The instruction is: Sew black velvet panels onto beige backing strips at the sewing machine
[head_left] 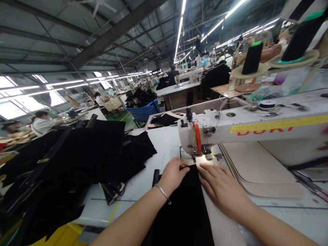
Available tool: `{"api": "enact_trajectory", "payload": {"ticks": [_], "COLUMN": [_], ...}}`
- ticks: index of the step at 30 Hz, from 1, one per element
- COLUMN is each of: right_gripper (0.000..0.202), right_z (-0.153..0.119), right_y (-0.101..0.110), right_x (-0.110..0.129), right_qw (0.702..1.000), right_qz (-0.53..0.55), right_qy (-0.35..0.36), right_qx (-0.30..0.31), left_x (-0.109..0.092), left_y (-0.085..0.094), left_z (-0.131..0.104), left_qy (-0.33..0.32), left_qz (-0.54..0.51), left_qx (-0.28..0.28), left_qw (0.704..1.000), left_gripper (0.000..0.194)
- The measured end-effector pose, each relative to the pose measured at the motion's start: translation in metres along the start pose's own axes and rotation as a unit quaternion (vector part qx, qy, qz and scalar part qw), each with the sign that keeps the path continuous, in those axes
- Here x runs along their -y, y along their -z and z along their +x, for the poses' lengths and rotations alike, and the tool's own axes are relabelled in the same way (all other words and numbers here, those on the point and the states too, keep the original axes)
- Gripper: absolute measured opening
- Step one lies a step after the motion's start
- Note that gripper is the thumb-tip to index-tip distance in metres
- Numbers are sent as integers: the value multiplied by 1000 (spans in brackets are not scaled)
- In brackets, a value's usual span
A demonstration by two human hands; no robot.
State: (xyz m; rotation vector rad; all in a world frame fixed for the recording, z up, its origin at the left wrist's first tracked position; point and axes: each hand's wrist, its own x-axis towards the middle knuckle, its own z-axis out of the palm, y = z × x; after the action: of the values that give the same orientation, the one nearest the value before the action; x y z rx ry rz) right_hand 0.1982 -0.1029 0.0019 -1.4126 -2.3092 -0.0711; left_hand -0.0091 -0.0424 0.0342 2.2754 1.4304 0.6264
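Observation:
In the head view, a long black fabric piece (187, 208) lies under the white sewing machine (202, 131), its far end close to the needle. My left hand (174, 175), with a silver bangle at the wrist, has thumb and fingers closed on the fabric's far edge, left of the presser foot. Flat on a pale beige panel (217, 222) along the fabric's right side, my right hand (221, 184) is open, its fingertips just beside the foot. How the fabric and the panel meet under the foot is hidden.
Black pieces (102, 153) are heaped at the left of the white table. Beige panels (261, 167) lie stacked under the machine arm. Black thread cones (252, 59) stand at the upper right. Behind are a blue crate (143, 111) with black pieces and people at other tables.

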Motion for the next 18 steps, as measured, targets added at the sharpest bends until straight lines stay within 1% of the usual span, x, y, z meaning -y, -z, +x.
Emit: {"api": "enact_trajectory", "payload": {"ticks": [2,7,10,18], "right_gripper": [44,45,50,55], "right_z": [0,2,3,4], "right_y": [1,4,5,5], "right_x": [-1,0,1,1], "right_qw": [1000,1000,1000,1000], "right_qz": [-4,-4,-3,-6], "right_qy": [0,3,0,0], "right_qx": [2,10,17,15], "left_x": [-3,-4,-4,-2], "left_y": [-7,-15,-17,-16], "left_z": [5,16,19,22], "left_qy": [21,30,38,41], "left_qz": [8,34,53,57], "left_qx": [-16,-22,-23,3], "left_qw": [1000,999,998,998], "left_gripper": [8,8,8,8]}}
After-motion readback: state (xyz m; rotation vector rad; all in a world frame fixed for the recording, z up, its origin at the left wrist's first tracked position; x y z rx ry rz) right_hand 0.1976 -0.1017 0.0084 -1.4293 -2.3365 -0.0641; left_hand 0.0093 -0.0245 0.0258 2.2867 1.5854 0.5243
